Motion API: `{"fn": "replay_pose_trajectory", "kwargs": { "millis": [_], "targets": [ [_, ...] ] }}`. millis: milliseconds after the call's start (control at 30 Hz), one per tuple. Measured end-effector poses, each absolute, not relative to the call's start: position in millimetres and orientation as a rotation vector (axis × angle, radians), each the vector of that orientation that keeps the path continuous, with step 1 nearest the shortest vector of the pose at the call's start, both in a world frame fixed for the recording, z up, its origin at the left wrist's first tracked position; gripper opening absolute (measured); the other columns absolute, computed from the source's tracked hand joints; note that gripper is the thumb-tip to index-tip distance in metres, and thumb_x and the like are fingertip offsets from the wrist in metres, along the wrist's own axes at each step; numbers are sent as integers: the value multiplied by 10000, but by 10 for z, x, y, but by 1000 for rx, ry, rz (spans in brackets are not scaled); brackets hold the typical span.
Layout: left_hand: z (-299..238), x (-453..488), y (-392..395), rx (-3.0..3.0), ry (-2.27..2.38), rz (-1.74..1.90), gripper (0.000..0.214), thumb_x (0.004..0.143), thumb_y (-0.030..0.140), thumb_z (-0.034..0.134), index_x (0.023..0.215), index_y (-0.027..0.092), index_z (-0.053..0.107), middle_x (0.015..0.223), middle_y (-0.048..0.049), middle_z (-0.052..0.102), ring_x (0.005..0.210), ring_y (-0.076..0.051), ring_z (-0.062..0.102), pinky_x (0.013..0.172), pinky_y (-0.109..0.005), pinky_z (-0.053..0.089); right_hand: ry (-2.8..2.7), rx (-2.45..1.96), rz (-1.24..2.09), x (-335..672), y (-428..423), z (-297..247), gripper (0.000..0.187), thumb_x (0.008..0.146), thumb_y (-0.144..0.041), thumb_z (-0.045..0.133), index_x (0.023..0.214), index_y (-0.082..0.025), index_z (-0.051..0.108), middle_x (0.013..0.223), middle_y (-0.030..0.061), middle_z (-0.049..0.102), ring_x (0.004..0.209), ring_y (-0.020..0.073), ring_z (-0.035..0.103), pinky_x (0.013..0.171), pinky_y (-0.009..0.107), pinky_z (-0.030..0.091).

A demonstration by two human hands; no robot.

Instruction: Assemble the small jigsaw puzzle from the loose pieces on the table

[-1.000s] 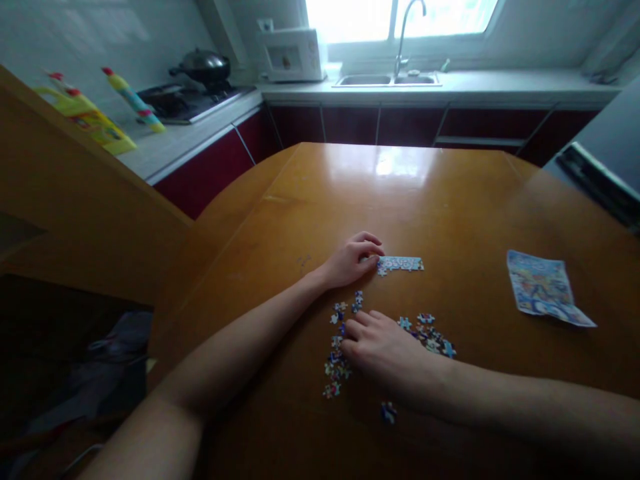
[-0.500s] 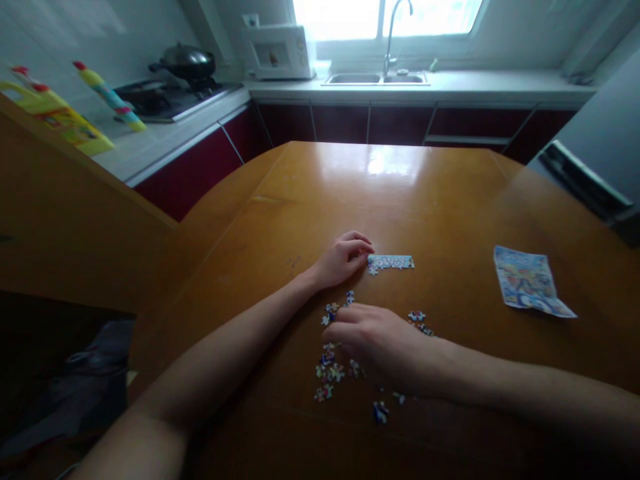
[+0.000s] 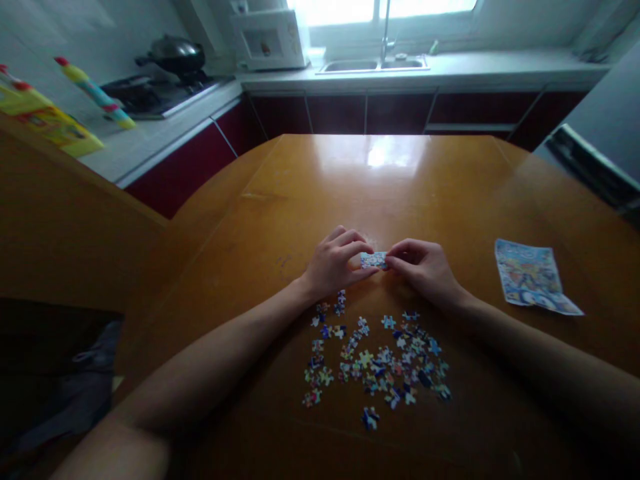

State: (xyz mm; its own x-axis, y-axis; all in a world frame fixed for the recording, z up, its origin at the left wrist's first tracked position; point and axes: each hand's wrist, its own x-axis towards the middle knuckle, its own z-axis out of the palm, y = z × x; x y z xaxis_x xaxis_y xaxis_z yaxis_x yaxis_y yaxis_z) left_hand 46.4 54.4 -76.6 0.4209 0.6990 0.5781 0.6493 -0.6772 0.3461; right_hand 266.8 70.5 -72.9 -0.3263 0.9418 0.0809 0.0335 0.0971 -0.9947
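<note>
Bracing a joined puzzle strip with both hands

Location: the joined puzzle strip (image 3: 373, 260) lies on the tabletop (image 3: 295, 217), between the two hands and beyond the loose pieces (image 3: 385, 365).

Left hand (image 3: 336, 261): fingers spread about the strip, thumb by the near edge and forefinger by the far one. Firmness of contact cannot be told.

Right hand (image 3: 426, 268): thumb and forefinger drawn close together at the strip's right end, which they partly cover. Whether a single piece is pinched there cannot be told.

Surroundings: the loose pieces spread nearer the person, a small column of them standing to the left. A creased printed sheet (image 3: 531, 279) lies well apart, to the right.

Assessment of handling: the strip appears thin, so it is best kept flat and steadied lightly from the left, without squeezing its edges. Work at the right end would best be done with straight downward pressure, tabs and sockets squared first; sideways force could buckle the joints.
</note>
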Motion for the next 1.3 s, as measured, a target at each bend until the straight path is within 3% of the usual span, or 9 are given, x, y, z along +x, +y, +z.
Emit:
{"fn": "replay_pose_trajectory", "kwargs": {
  "millis": [300,500,633,900,1000,1300],
  "targets": [
    [-743,549,480,2621,1124,1203,114,853,299,750,928,231,698,881,-18,680,849,-170,556,770,-315,494,-1569,-966,1346,2648,596,-744,200,780,-351,785,823,-159,746,687,40,732,579,129,641,556,274,543],
    [-731,510,491,2570,1137,1146,118,870,304,720,975,252,713,893,-24,686,856,-179,558,781,-336,498,-1953,-646,879,2733,670,-809,70,870,-263,694,896,-206,726,925,58,706,795,156,646,682,319,557],
    [-734,506,493,2548,1113,1130,103,872,308,716,960,255,717,896,-25,690,864,-181,565,784,-339,502,-2087,-517,660,2759,727,-799,76,910,-213,649,923,-229,722,978,64,697,914,185,642,811,376,546],
    [-752,380,586,2481,1131,1021,164,857,395,728,905,238,737,899,-33,700,865,-186,573,814,-352,492,-2168,-505,587,2780,814,-815,114,927,-216,621,913,-232,733,919,53,717,866,183,625,788,355,521],
    [-750,324,631,2499,1135,957,125,877,324,685,820,230,744,893,-34,703,860,-184,563,814,-348,487,-2206,-573,542,2788,844,-835,136,928,-224,617,893,-230,748,899,53,724,849,186,607,780,350,511],
    [-712,342,629,2548,1042,776,149,791,155,663,823,261,763,937,-23,705,903,-199,559,865,-366,501,-2360,-623,451,2771,864,-885,200,924,-208,595,836,-254,768,877,39,730,833,188,577,786,348,486]
  ]
}}
